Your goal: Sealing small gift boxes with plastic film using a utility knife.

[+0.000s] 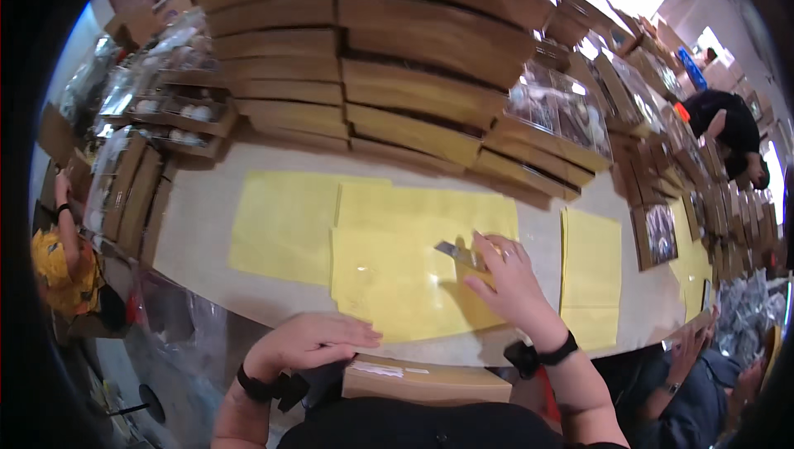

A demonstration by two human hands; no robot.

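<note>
A stack of yellow sheets (397,292) lies on the table in front of me, its near edge close to the table's front. Over its right half, my right hand (514,284) grips a utility knife (460,255), whose grey blade points left above the paper. My left hand (318,340) lies flat with fingers stretched, its fingertips at the stack's near left corner. Another yellow sheet (277,230) extends from under the stack's left side. Between my body and the table edge is a cardboard box (430,383) with pale slips on top.
Tall stacks of cardboard boxes (413,93) wall off the table's far side. To the right lie more yellow sheets (591,275) and a windowed box (656,236). Open trays (186,114) with wrapped items stand at the left. Other people are at both sides.
</note>
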